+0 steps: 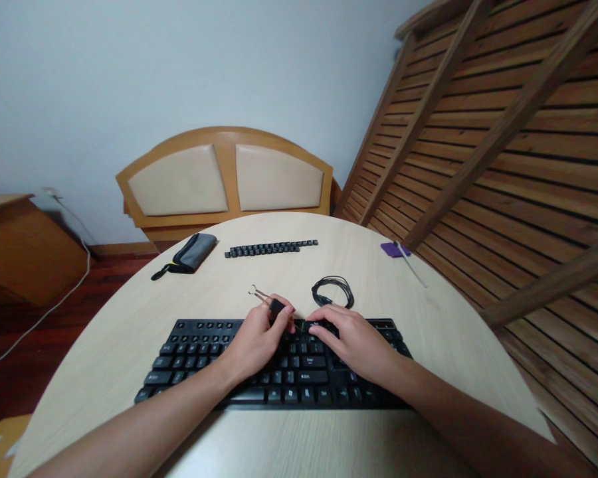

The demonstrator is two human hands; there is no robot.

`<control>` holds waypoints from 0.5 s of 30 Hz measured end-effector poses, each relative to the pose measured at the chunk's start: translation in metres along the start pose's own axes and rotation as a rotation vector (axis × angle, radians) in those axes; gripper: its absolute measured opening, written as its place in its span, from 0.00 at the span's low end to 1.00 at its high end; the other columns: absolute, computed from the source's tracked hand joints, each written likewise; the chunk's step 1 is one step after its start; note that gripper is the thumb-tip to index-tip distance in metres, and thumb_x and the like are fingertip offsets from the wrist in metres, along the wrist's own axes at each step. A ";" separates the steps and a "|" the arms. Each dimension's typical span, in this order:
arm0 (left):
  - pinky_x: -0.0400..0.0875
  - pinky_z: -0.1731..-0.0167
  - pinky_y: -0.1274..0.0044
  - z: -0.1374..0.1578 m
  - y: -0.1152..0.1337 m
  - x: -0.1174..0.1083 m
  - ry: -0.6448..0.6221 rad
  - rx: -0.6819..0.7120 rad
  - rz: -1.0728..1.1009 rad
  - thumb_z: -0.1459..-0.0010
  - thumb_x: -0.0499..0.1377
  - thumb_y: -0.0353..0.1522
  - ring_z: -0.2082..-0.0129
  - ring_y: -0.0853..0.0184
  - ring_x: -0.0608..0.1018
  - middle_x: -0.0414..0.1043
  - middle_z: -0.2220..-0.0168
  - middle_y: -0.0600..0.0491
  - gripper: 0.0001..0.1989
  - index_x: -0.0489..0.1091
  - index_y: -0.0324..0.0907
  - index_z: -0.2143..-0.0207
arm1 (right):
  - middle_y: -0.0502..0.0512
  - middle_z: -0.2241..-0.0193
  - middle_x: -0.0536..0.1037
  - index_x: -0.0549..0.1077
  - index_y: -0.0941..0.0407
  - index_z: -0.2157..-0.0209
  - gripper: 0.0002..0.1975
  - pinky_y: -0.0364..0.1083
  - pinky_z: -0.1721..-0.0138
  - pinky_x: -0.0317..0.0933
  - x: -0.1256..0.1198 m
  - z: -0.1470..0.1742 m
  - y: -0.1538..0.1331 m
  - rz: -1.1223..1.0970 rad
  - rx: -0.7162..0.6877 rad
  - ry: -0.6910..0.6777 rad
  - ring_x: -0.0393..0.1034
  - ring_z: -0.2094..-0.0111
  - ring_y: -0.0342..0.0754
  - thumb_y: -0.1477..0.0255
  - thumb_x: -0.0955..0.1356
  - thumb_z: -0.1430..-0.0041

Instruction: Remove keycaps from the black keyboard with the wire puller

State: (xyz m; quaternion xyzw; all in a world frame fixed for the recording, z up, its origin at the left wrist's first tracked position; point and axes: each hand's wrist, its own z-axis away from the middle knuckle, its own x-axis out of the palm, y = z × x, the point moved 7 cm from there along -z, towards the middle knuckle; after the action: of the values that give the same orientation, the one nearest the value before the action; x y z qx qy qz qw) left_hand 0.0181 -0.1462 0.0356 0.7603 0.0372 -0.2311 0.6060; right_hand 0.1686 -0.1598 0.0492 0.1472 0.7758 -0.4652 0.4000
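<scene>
A black keyboard (162, 377) lies across the front of the round table, several keycaps gone from its upper left rows. My left hand (262, 332) is closed around a keycap puller (277, 307) with a black handle; two wire loops point up and left from it. Over the keyboard's top row, my right hand (346, 335) has its thumb and fingers pinched near the backspace area. What the right fingertips grip, if anything, is too small to make out. Both hands nearly meet at that spot.
Loose keycaps (264, 249) stand in rows at the back of the table (249, 299). A coiled black cable (349, 292) lies just beyond my right hand. Left of the keycaps rests a grey pouch (195, 252). At the right are a purple cloth (391, 249) and a thin brush (411, 265).
</scene>
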 end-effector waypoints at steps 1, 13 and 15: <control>0.66 0.66 0.76 -0.001 -0.002 -0.001 0.019 -0.014 -0.012 0.34 0.49 0.40 0.71 0.66 0.73 0.70 0.74 0.54 0.16 0.67 0.41 0.68 | 0.54 0.61 0.78 0.74 0.54 0.58 0.07 0.49 0.54 0.63 -0.002 -0.001 0.001 0.002 0.003 0.011 0.71 0.57 0.49 0.69 0.65 0.35; 0.67 0.67 0.76 -0.005 -0.005 0.000 0.029 -0.034 -0.057 0.35 0.51 0.40 0.70 0.65 0.76 0.73 0.73 0.54 0.15 0.71 0.39 0.63 | 0.54 0.61 0.81 0.77 0.56 0.56 0.11 0.43 0.60 0.62 -0.037 -0.087 0.050 0.290 0.087 0.063 0.74 0.63 0.48 0.68 0.65 0.37; 0.67 0.67 0.76 -0.005 -0.005 0.001 0.022 -0.030 -0.059 0.35 0.51 0.40 0.70 0.64 0.76 0.73 0.73 0.54 0.15 0.71 0.39 0.62 | 0.56 0.58 0.80 0.76 0.56 0.55 0.12 0.43 0.57 0.61 -0.037 -0.108 0.063 0.389 0.113 0.038 0.74 0.58 0.49 0.70 0.65 0.37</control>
State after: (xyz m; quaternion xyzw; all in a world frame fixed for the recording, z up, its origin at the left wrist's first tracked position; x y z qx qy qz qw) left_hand 0.0185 -0.1406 0.0318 0.7520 0.0697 -0.2400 0.6099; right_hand 0.1773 -0.0308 0.0661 0.3253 0.7130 -0.4189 0.4587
